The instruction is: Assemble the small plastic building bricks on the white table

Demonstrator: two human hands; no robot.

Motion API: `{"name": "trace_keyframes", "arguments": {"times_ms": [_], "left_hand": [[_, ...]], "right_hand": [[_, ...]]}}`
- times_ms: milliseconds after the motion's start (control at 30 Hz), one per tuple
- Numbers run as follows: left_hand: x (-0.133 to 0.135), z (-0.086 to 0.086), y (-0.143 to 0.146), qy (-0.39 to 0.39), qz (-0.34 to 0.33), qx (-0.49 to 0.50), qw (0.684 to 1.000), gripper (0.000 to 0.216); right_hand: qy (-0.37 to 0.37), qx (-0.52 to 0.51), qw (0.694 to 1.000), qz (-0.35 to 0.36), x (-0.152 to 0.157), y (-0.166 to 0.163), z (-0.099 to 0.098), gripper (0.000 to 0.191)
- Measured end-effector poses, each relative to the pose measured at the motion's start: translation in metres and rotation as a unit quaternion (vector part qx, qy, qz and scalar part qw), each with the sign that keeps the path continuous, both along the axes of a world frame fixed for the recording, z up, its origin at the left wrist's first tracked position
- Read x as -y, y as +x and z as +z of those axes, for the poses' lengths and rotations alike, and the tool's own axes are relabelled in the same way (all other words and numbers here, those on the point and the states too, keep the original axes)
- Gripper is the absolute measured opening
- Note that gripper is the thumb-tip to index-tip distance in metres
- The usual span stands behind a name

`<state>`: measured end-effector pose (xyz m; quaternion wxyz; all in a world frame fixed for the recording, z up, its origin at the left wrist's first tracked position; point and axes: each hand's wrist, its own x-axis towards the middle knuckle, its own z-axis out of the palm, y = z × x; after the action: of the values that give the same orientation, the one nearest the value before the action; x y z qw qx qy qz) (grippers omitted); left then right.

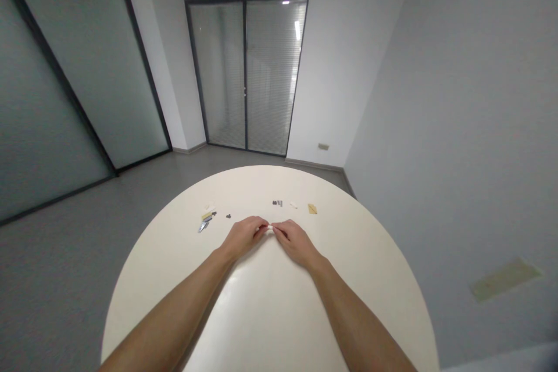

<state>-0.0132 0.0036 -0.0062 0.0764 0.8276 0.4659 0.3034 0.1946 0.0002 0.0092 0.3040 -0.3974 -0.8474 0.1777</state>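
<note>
Just above the table, my left hand and my right hand meet fingertip to fingertip. Between them is a small white piece, pinched from both sides; its exact kind is too small to make out. Beyond the hands lie small dark grey pieces and a thin white piece. Left of my left hand a small dark piece rests on the tabletop. Farther left is a little cluster with a yellow piece and a shiny silver-blue piece.
The round white table has its curved far edge a little past the small pieces. A tan, folded-looking square lies at the right. Behind stand a glazed door with blinds, frosted panels at the left and a plain wall at the right.
</note>
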Motion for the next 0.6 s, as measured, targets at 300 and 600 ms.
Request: {"name": "trace_keyframes", "arguments": {"times_ms": [300,600], "left_hand": [[-0.0004,-0.0015,0.0008,0.007,0.005,-0.002,1.0,0.024],[0.0004,-0.0002,0.0006,0.016,0.004,-0.01,1.0,0.024]], "right_hand": [[0.001,-0.001,1.0,-0.007,0.0004,0.0001,-0.0004,0.032],[-0.001,-0.003,1.0,-0.008,0.0007,-0.0003,0.0001,0.033]]}}
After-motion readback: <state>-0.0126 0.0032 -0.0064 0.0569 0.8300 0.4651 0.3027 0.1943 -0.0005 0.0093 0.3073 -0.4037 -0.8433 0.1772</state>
